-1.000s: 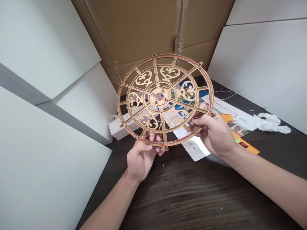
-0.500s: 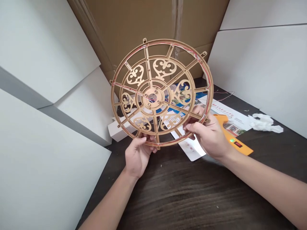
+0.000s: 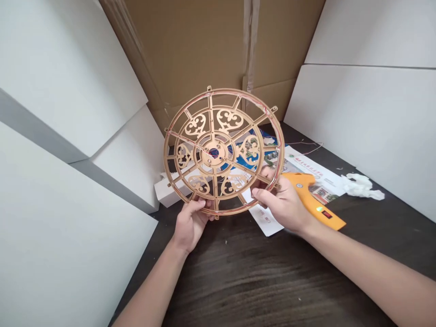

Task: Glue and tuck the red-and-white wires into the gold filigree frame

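Note:
A round gold openwork frame (image 3: 218,170), with spokes and heart-shaped scrolls, is held up above the table in both hands. Red and white wires run in its outer rim, and one strand follows a spoke to the hub. My left hand (image 3: 193,222) grips the lower left rim, thumb on the near face and fingers behind. At the lower right, my right hand (image 3: 281,202) pinches the rim the same way; some of its fingers show through the openings. Just behind the right wrist lies an orange glue gun (image 3: 311,200) with a green light and a red switch.
Printed papers (image 3: 322,170) lie on the dark wooden table (image 3: 245,281) beneath the frame and glue gun. Crumpled white tissue (image 3: 363,186) is at the right. A long white box (image 3: 170,190) sits behind the frame. White panels (image 3: 368,100) and brown cardboard (image 3: 204,41) enclose the table.
The gold frame looks lower and smaller, its top tilted farther back. Both hands keep their hold on the rim. The whole view has shifted slightly.

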